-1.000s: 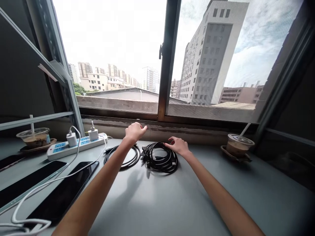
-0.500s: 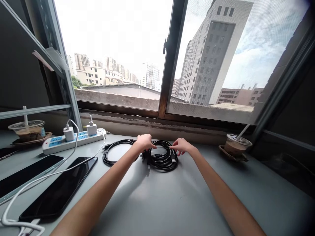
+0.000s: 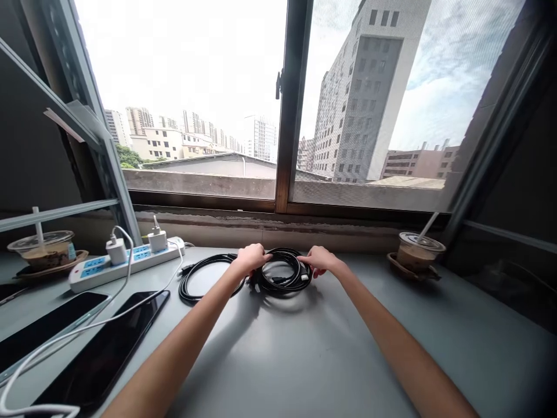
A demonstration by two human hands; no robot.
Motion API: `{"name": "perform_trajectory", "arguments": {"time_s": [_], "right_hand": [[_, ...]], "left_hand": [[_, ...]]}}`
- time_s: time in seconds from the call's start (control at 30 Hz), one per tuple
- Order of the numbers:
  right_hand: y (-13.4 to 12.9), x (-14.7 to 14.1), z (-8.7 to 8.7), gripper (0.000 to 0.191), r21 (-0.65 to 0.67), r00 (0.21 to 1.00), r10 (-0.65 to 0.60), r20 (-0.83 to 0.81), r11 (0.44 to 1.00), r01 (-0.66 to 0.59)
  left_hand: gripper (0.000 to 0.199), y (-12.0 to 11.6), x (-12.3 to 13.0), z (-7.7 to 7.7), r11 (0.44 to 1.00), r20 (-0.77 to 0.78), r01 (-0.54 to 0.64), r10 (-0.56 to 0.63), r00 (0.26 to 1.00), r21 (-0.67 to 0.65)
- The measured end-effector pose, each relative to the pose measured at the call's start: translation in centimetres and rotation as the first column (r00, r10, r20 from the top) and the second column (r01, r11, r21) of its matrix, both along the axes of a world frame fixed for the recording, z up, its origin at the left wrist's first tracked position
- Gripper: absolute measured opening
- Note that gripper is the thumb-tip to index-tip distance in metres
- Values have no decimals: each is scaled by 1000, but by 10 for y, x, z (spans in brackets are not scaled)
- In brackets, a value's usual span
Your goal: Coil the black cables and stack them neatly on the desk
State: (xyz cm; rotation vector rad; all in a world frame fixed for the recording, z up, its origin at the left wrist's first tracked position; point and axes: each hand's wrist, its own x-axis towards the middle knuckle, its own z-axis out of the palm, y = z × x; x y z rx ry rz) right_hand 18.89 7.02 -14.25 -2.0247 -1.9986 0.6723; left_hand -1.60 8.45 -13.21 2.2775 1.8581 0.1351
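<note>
Two coils of black cable lie side by side on the grey table (image 3: 287,360) below the window. My left hand (image 3: 251,259) grips the left edge of the right-hand cable coil (image 3: 285,287), its thumb over the loops. On the opposite edge of that coil, my right hand (image 3: 321,260) has its thumb on top and fingers curled around the outside. Dark plugs and a light connector show inside the ring. The left-hand cable coil (image 3: 185,290) rests flat beside it, partly hidden behind my left hand and wrist.
A white power strip (image 3: 143,264) with two chargers sits at the back left. Nearer are two dark phones (image 3: 104,348), (image 3: 47,328) crossed by a white cable (image 3: 87,326). Lidded drink cups (image 3: 46,255), (image 3: 415,255) stand on trays at far left and right.
Both hands have closed onto the right-hand coil, whose near edge now sits a little higher off the table. The camera view has shifted slightly.
</note>
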Motion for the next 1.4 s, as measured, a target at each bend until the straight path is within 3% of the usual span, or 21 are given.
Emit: {"name": "perform_trajectory", "arguments": {"time_s": [0.2,0.3,0.47,0.63,0.77,0.87,1.07,1.23,1.4], "right_hand": [[-4,-1,15,44,61,998,27,-59,998,-23],[-7,-7,17,45,79,999,15,-37,997,-12],[-7,-10,7,37,85,999,-18,33,996,15],[-2,-6,1,21,0,998,47,-50,999,-47],[1,-2,0,18,-24,989,66,-134,997,-70],[4,0,-4,18,-58,979,67,-194,995,-80],[7,5,-13,20,-69,947,83,-311,992,-109],[6,10,-9,20,-60,920,145,-363,982,-179],[-1,18,8,31,-64,900,181,-397,972,-224]], "left_hand": [[44,-9,-10,29,997,34,-73,73,997,-8],[38,-11,-11,35,996,24,-92,93,995,-15],[32,-14,-3,31,999,23,-47,48,999,-22],[36,-18,0,33,999,30,3,-2,1000,-39],[33,-27,8,40,993,8,16,-17,1000,114],[37,-38,20,45,974,-8,120,-121,993,194],[33,-50,37,37,925,12,371,-372,928,-80],[20,-51,45,25,918,-58,390,-395,917,-72],[17,-57,48,27,916,-143,397,-402,904,-64]]}}
